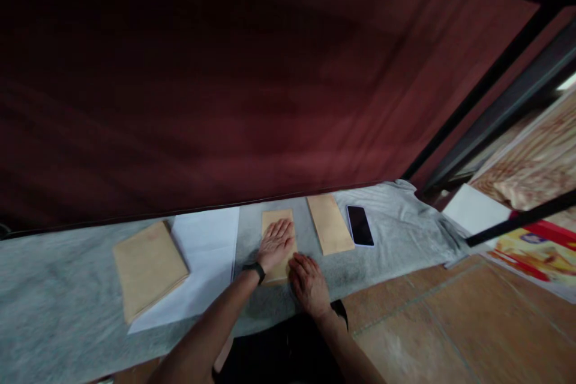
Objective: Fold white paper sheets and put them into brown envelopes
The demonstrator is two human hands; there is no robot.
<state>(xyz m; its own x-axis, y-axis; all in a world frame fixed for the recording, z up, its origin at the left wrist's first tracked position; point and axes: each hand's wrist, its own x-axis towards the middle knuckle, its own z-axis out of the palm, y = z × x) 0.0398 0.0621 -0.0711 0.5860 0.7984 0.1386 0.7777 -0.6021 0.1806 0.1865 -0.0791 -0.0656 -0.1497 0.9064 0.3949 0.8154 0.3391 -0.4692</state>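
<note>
A narrow brown paper piece [279,216], like an envelope, lies upright to me on the grey cloth. Flat on its upper part rests my left hand [275,245], fingers stretched out, with a dark band at the wrist. Beside its lower right edge is my right hand [309,279], fingers slightly bent and touching the paper's edge; neither hand grips anything. A similar brown paper piece [330,225] lies to the right. On the left, a stack of larger brown paper [150,267] overlaps white sheets [209,252].
A dark phone [360,226] lies right of the second brown piece. Grey cloth [396,234] covers the long narrow surface, backed by a dark red panel [270,102]. At the right are a black metal frame [486,90], a white box [477,210], a colourful package [535,252] and floor tiles [432,324].
</note>
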